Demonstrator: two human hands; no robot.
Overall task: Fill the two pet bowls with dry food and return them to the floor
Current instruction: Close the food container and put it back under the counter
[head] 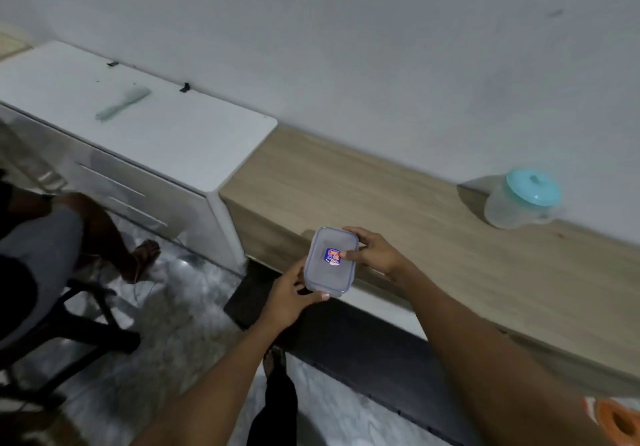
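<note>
Both hands hold a small lidded box [327,277] over the front edge of the wooden counter [415,224]. Left hand [289,298] grips the box's near corner, fingers curled under. Right hand [374,251] clasps the far side, thumb on the lid's sticker (print too small to read). Contents can't be made out. Jar [523,199] with teal lid stands at the counter's back edge, right, against the wall. Pale scoop [123,103] lies on the white cabinet [180,147] to the left.
</note>
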